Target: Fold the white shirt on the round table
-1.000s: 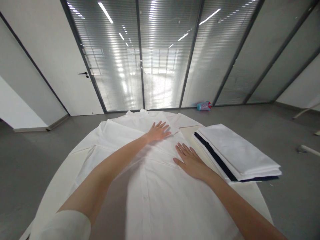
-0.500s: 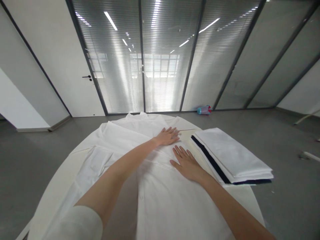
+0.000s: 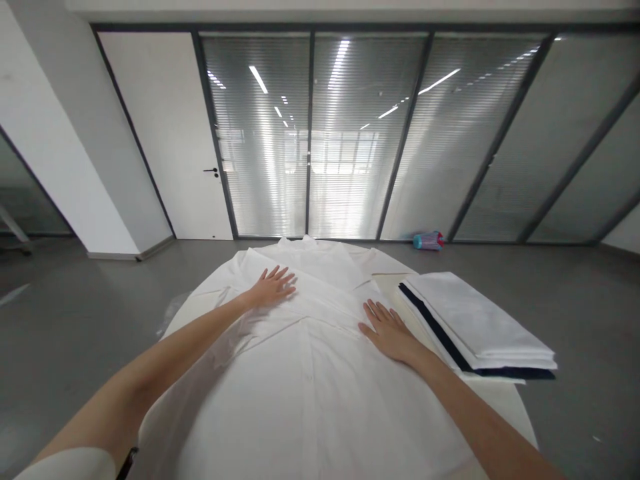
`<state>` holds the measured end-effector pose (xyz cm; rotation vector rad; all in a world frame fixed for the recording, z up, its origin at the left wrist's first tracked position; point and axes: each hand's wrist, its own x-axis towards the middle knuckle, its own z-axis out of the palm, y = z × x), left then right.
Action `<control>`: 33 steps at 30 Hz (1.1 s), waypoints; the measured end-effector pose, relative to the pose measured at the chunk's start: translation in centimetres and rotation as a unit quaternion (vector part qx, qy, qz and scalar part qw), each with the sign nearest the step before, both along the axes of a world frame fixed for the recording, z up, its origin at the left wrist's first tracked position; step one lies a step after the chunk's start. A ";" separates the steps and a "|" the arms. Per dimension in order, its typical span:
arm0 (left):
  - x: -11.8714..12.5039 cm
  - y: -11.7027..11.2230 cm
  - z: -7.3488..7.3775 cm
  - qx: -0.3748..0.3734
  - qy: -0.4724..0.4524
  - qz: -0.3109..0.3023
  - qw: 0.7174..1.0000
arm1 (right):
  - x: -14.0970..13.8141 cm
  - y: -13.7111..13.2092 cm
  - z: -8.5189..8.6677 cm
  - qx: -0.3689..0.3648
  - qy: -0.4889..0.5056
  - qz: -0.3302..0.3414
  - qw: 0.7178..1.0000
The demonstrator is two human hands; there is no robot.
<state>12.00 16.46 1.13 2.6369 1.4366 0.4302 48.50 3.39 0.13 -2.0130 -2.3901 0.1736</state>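
- Presently resting on or just above a white button-front fabric shirt [image 3: 310,373] with the left hand [image 3: 273,288], open and palm down, fingers fanned toward the right; contact too hard to tell.
- Likewise laying the right hand [image 3: 387,330] flat and open on the same shirt, right of the button strip, fingers pointing away from the body and thumb turned inward.
- Keeping both hands well apart, with creased white cloth between them.
- Spreading the shirt over most of a round, cream-coloured counter [image 3: 507,399]: button strip down the near middle, folds slanting across the centre, bunched cloth at the far edge.
- Stacking neatly, on the counter just beyond the right hand's outer side, a folded pile of white and dark navy fabric [image 3: 480,320], white layers uppermost, near right corner jutting past the counter edge.
- Showing farther off, on the grey floor [image 3: 100,320], a small blue, pink and red object [image 3: 428,241] near the foot of a dark-framed glass partition with blinds [image 3: 345,167].
- Closing off the left background with a plain white door [image 3: 160,133].
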 end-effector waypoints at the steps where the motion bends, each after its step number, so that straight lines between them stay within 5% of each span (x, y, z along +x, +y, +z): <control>1: -0.9 -0.8 -0.3 -0.021 0.002 -0.009 1.000 | 0.0 -0.1 0.1 -0.002 -0.001 0.002 1.000; 5: -2.5 -2.8 -1.0 -0.062 -0.007 -0.033 0.997 | -0.2 -0.9 0.4 -0.019 -0.001 0.015 1.000; 8: -2.3 -2.2 -0.6 -0.079 -0.117 -0.020 0.990 | -0.5 -1.8 0.3 -0.008 -0.007 0.004 1.000; 12: -1.4 2.7 0.9 -0.126 -0.316 0.058 0.939 | -0.9 -2.4 -0.3 0.027 -0.013 -0.013 0.999; 19: 0.1 13.4 2.7 -0.202 -0.475 0.149 0.844 | -0.6 -2.3 -1.0 0.043 0.004 -0.017 0.999; 27: 1.6 19.0 -0.2 -0.224 -0.606 0.174 0.743 | 0.3 -2.0 -2.5 0.067 0.022 -0.005 0.997; 33: 1.7 19.5 -2.2 -0.158 -0.647 0.150 0.731 | -0.1 -2.2 -1.3 0.033 0.024 -0.013 0.999</control>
